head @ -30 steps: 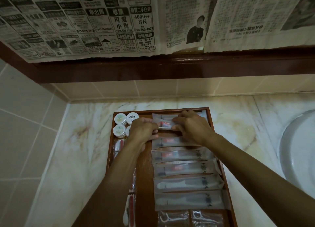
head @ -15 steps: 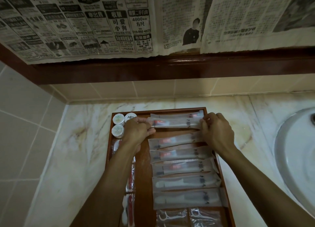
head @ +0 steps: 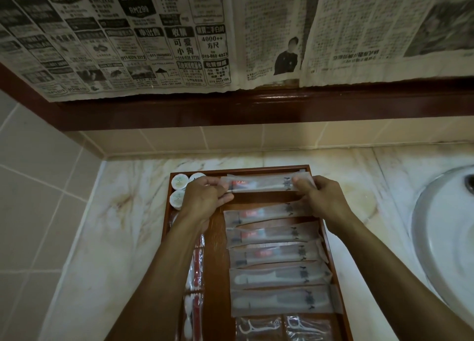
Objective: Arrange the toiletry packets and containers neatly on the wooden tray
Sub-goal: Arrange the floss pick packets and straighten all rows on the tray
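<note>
Between your left hand [head: 205, 199] and right hand [head: 320, 199], the top packet [head: 261, 184] is now pinched at both ends, shifted toward the far rim of the tray [head: 241, 168]; the row is nearly straight.

I held a clear toothbrush packet [head: 266, 184] level across the far end of the wooden tray [head: 214, 276]; five similar packets [head: 275, 256] lay stacked in a column below, three round white containers [head: 179, 189] at its far-left corner.

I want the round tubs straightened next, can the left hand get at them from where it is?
Probably yes: the round tubs sit just beside the left hand, nothing between, but it must first release the packet.
</note>
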